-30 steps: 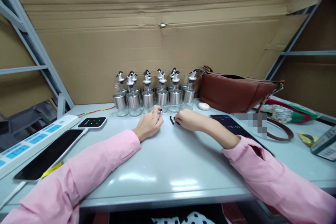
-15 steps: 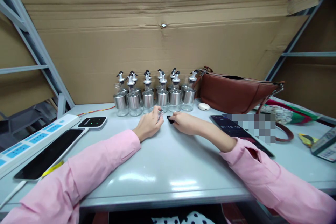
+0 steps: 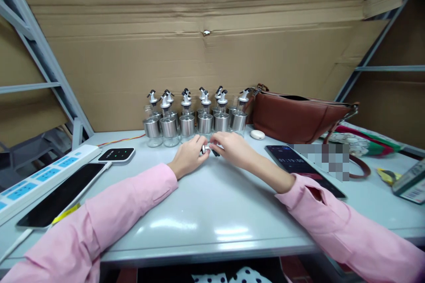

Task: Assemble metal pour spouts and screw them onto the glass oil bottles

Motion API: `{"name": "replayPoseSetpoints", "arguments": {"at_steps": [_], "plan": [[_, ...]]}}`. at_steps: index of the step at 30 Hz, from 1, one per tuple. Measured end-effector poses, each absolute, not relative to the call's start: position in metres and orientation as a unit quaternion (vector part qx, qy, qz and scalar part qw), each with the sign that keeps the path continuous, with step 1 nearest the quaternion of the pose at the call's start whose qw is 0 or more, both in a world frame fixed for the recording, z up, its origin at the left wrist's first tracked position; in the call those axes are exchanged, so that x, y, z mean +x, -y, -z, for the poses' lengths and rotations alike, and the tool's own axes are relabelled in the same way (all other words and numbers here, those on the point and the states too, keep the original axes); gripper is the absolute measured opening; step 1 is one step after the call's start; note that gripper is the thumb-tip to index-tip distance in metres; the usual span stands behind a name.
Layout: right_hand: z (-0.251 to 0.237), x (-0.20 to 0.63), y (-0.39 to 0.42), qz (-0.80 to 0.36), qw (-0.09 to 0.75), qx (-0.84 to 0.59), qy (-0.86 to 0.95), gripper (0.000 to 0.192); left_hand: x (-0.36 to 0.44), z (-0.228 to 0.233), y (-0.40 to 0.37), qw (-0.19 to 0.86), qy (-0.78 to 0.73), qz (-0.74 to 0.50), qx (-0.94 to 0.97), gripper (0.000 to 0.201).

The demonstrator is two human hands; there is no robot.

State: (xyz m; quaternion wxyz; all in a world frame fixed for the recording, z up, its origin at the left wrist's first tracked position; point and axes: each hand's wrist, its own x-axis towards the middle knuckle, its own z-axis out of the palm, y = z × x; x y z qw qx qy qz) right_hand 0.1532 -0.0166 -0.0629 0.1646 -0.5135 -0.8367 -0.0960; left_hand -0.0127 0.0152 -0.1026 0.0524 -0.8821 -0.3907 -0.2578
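Observation:
My left hand (image 3: 187, 158) rests on the grey table (image 3: 212, 212) and pinches a small silver spout piece (image 3: 204, 149) between its fingers. My right hand (image 3: 231, 148) meets it from the right, its fingertips holding a small black part (image 3: 215, 152) against that piece. Just behind the hands stand several glass bottles with steel bands and pour spouts (image 3: 195, 119), packed in two rows against the cardboard wall. Both arms wear pink sleeves.
A brown leather bag (image 3: 299, 117) and a white oval case (image 3: 257, 134) sit back right, a phone showing a timer (image 3: 300, 166) right of my hands. On the left lie a power strip (image 3: 40, 177), a dark tablet (image 3: 63, 199) and a small black device (image 3: 117, 154).
My right hand picked up a small black part from the table and moved left until it met my left hand. My left hand stayed in place.

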Motion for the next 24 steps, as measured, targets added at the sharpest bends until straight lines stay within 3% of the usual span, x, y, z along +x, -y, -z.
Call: {"name": "replayPoseSetpoints", "arguments": {"at_steps": [11,19,24], "plan": [[0.0621,0.1493,0.0183,0.105,0.115,-0.559,0.814,0.024,-0.0119,0.1032,-0.0148,0.071,0.405,0.283,-0.866,0.019],[0.0666,0.1522,0.0145,0.109,0.176,-0.506,0.837,0.006,-0.0147,0.1011,-0.0159,-0.005,0.35,0.29,-0.891,0.024],[0.0676,0.152,0.0157,0.1,0.164,-0.502,0.843,0.013,-0.014,0.1044,-0.0186,-0.01,0.329,0.29,-0.898,0.024]]}}
